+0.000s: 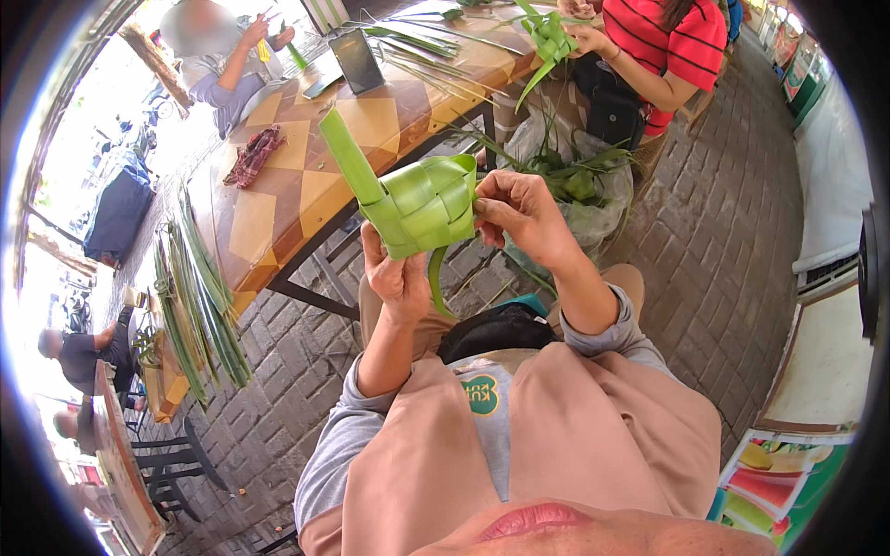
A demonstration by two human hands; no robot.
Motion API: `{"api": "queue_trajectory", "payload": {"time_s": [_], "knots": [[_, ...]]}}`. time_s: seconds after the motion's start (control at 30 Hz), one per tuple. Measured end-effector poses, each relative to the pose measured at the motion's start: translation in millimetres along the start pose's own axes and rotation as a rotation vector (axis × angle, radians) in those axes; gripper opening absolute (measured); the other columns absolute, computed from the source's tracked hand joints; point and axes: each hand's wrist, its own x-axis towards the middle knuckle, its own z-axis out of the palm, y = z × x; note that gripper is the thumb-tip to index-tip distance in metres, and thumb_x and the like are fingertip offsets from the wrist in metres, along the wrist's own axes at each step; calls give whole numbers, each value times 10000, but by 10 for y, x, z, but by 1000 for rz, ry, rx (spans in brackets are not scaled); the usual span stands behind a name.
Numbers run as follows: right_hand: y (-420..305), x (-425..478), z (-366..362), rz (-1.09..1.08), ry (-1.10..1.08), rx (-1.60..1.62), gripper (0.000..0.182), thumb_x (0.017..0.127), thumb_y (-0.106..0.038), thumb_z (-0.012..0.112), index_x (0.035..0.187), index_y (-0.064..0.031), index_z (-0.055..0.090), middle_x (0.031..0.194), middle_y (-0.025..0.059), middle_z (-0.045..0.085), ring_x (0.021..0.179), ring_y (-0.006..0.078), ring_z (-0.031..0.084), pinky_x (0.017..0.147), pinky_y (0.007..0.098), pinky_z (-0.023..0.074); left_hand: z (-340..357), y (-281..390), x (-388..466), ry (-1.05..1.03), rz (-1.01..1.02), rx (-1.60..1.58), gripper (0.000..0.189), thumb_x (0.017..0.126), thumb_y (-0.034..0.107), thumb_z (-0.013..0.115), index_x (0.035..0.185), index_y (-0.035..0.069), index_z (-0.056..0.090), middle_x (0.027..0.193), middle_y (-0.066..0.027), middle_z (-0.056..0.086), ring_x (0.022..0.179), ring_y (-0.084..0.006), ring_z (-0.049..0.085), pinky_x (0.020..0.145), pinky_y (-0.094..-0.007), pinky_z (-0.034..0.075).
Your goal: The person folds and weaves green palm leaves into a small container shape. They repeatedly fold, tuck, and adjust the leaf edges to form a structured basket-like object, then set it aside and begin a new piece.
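A woven pouch of green palm leaf, like a ketupat casing, is held up in front of my chest. My left hand grips its lower left side, the thumb and fingers pressed to the weave. At the right corner my right hand pinches a strip edge between thumb and forefinger. One broad leaf end sticks up from the pouch's left side. A narrow leaf tail curls down below it. The pouch's far side is hidden.
A patterned wooden table bears a phone, a crumpled red cloth and loose leaf strips. Long palm leaves hang at the left. A plastic bag of leaves stands by a person in red weaving. Another person sits opposite.
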Motion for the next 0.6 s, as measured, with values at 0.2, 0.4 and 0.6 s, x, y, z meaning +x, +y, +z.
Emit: {"api": "queue_trajectory", "payload": {"time_s": [0.2,0.4,0.6], "knots": [[191,81,-48,-128,-96,249,130,926,-138,587,890,-15,563,780,42,617,603,98,601,533,230,491,49,-134,-65,174,-280,-419,139,815,48,669,942,-8,682,1071,-127,537,962,-241,527,788,-320,439],[340,196,-81,-325,65,317,96,912,-121,602,932,-34,568,869,21,606,724,89,602,601,236,520,-52,-139,37,-51,140,65,135,848,15,610,962,-4,679,1133,-139,517,1000,-223,543,783,-287,466],[297,207,-18,-344,108,348,78,879,8,597,917,-37,546,868,19,607,749,94,602,679,256,535,-14,-259,-66,-22,181,83,167,796,-5,671,962,8,681,1106,-155,515,972,-258,569,750,-304,487]]}}
